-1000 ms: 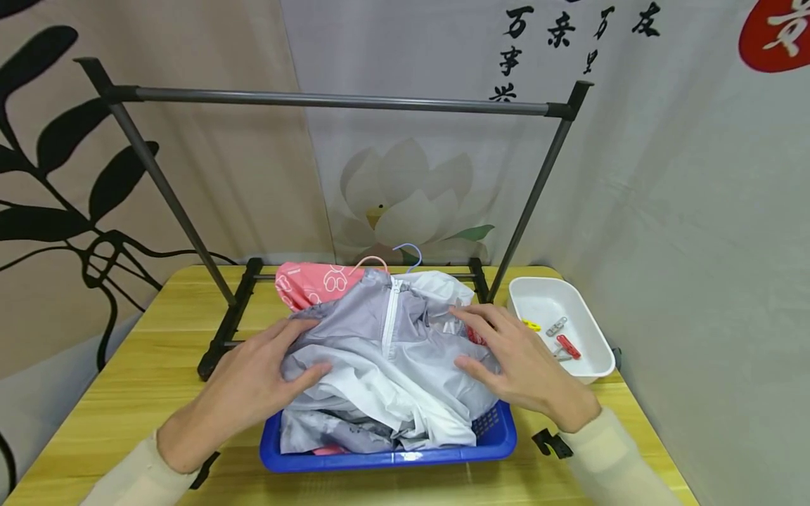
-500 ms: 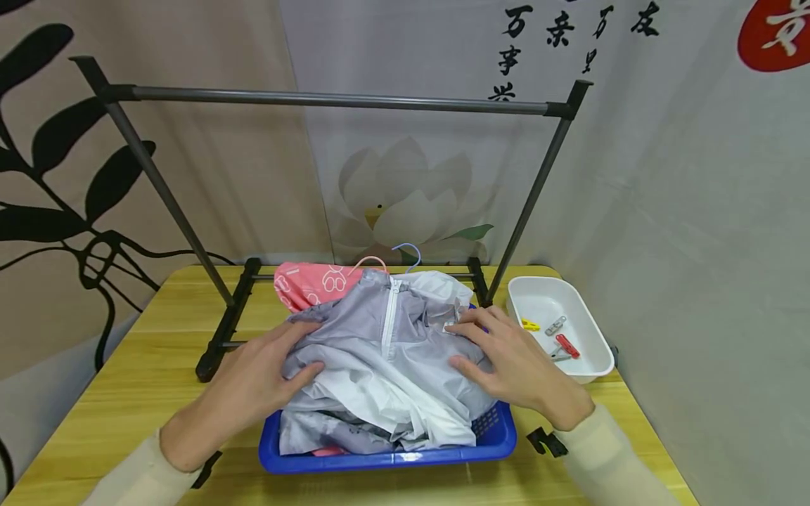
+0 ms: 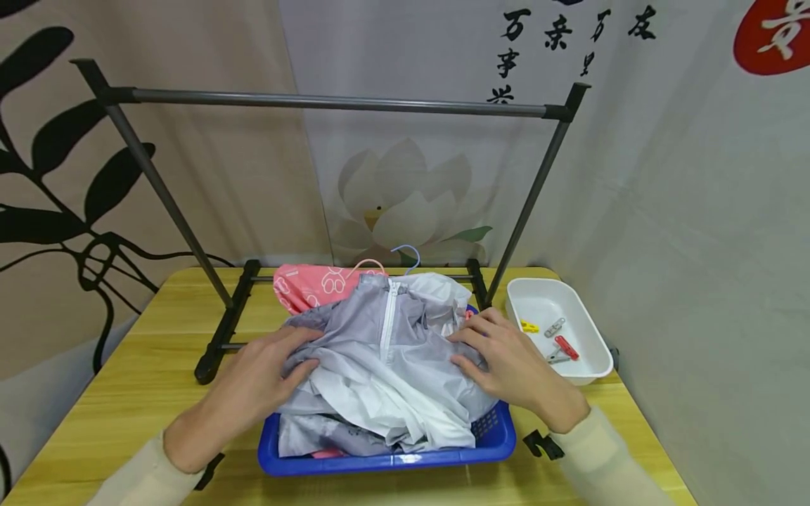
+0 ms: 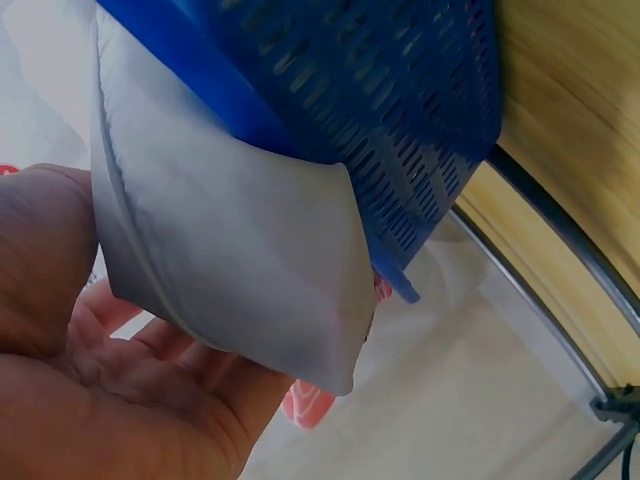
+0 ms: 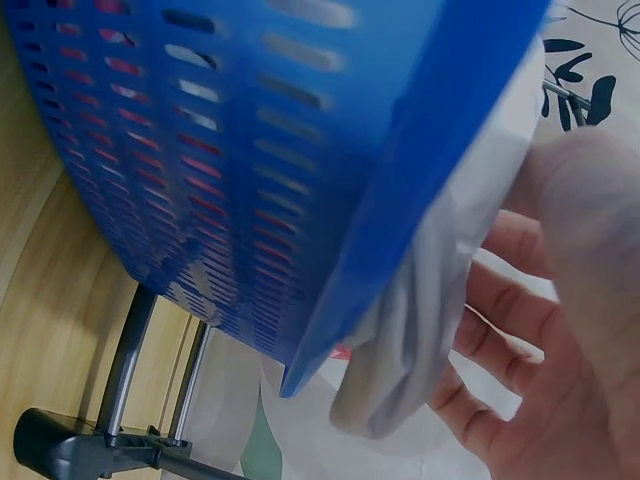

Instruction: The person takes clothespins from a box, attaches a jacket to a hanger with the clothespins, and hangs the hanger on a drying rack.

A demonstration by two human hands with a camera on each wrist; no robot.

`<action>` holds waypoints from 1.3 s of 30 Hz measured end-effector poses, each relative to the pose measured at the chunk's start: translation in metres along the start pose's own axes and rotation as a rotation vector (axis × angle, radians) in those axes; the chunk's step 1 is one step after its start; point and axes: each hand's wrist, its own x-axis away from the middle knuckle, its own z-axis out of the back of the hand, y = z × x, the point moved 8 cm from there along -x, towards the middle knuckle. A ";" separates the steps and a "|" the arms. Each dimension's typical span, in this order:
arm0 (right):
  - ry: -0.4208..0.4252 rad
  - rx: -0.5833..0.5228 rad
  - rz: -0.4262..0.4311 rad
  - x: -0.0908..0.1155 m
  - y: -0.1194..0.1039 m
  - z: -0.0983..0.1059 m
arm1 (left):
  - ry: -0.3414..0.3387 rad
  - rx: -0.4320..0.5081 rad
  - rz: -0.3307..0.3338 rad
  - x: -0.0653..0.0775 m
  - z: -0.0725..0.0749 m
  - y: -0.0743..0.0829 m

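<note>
A pale grey and white jacket (image 3: pixel 361 330) with a white zip lies crumpled on top of a blue basket (image 3: pixel 387 464), its upper part toward the rack. My left hand (image 3: pixel 268 365) rests on the jacket's left side; the left wrist view shows grey cloth (image 4: pixel 230 210) hanging over the basket rim between thumb and fingers. On the other side, my right hand (image 3: pixel 506 358) touches the jacket with loosely bent fingers. A pink patterned cloth (image 3: pixel 316 284) and two hanger hooks, one pink (image 3: pixel 372 262) and one blue (image 3: pixel 414 254), show behind the jacket.
A dark metal rack (image 3: pixel 342 100) stands at the back of the wooden table (image 3: pixel 145 393), its crossbar high above the basket. To the right, a white tray (image 3: pixel 538 288) holds several small clips, including a red clip (image 3: pixel 566 347) and a yellow clip (image 3: pixel 529 326).
My right hand has moved slightly down and left onto the jacket's side, and its fingers now lie on the cloth. My left hand has barely shifted.
</note>
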 end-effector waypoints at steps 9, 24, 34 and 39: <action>0.016 -0.014 0.012 -0.002 0.000 -0.001 | 0.031 0.026 -0.035 0.000 0.001 0.003; 0.043 -0.037 -0.011 -0.002 0.001 -0.001 | 0.111 0.027 -0.077 0.001 0.005 0.007; 0.093 -0.061 -0.021 -0.002 0.002 0.002 | 0.121 0.024 -0.068 -0.003 0.009 0.008; 0.110 -0.084 -0.024 -0.001 0.002 0.003 | 0.141 0.028 -0.066 -0.004 0.010 0.008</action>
